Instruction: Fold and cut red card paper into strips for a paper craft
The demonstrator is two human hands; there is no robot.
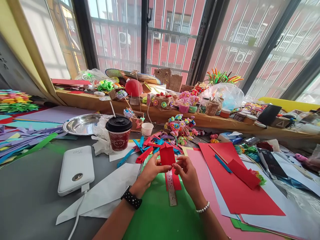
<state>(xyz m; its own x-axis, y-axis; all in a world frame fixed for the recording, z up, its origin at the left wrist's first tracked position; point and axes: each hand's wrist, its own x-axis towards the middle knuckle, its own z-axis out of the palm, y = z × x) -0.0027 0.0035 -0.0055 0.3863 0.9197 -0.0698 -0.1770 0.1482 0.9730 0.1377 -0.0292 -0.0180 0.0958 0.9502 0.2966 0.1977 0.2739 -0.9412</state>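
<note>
A small folded piece of red paper (167,155) is held up over the green mat (152,213). My left hand (151,169) grips its left and lower edge between thumb and fingers. At the lower right corner, my right hand (186,170) pinches the same paper with thumb and fingertips. Beneath my hands lies a patterned ruler (172,191), on top of another red paper piece (177,182). Just behind the hands sits a pile of folded red and blue paper strips (147,151).
A lidded drink cup (119,135) with a straw and a white power bank (77,170) with its cable stand left. Large red sheets (232,180) lie right. Behind are a paper cup (147,129), paper flowers (180,126) and a crowded windowsill ledge (105,106).
</note>
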